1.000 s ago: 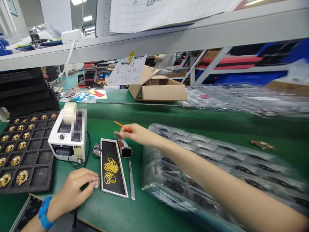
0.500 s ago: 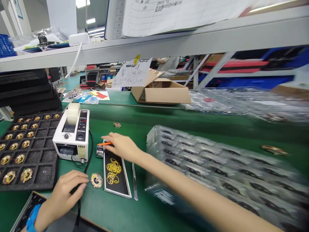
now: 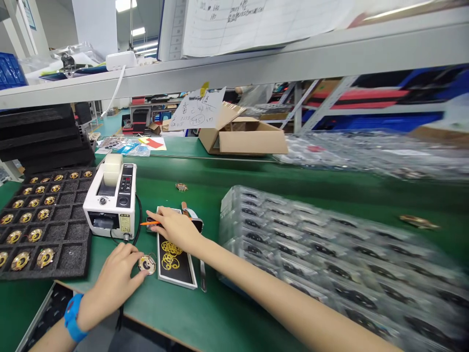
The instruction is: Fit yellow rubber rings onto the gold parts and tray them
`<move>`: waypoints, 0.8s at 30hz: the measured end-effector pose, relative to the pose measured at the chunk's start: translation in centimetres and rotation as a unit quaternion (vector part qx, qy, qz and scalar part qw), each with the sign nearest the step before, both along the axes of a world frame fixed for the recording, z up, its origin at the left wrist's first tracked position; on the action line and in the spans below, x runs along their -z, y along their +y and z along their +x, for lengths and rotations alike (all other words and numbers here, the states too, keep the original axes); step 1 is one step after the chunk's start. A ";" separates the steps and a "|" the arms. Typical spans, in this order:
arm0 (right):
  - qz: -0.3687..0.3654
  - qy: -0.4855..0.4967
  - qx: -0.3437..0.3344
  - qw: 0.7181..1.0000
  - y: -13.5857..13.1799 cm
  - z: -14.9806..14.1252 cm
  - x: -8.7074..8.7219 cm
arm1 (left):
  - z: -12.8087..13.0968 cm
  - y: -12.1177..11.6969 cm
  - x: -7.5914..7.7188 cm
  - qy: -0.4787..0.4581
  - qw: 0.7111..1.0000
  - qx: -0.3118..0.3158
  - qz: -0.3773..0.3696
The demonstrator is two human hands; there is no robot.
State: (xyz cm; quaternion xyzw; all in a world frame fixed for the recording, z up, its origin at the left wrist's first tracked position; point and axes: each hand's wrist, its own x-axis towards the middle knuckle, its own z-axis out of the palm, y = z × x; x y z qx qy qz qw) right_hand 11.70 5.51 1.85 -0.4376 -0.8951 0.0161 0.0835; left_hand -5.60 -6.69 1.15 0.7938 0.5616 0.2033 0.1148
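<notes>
Touching a small round silver-and-gold metal disc (image 3: pixel 147 264) with the left hand (image 3: pixel 120 274).
The disc lies on the green tabletop (image 3: pixel 146 305), thumb and fingertips at its edge; whether they pinch it, I cannot tell. Just right of it sits a white-rimmed black rectangular tray (image 3: pixel 176 282) of thin yellow rings (image 3: pixel 170 255). Over that tray, the right hand (image 3: pixel 175 228) grips a slender orange pointed stick (image 3: pixel 149 223).

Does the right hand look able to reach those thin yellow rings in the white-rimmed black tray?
Probably yes: the right hand is over the tray, close to the yellow rings, which are mostly visible; the slim orange stick it holds might hinder picking.
</notes>
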 end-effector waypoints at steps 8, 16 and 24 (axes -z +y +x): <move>0.008 0.168 0.058 0.984 -2.9 1.6 -2.5 | 1.5 2.3 0.4 0.109 0.989 0.018 -0.094; -0.110 0.440 0.028 0.891 -5.5 4.5 -2.5 | 1.1 3.4 -1.1 -0.022 0.983 0.020 -0.183; -0.142 0.480 0.069 0.863 -7.6 6.8 -3.8 | 2.9 4.9 -1.3 -0.314 0.928 0.002 -0.202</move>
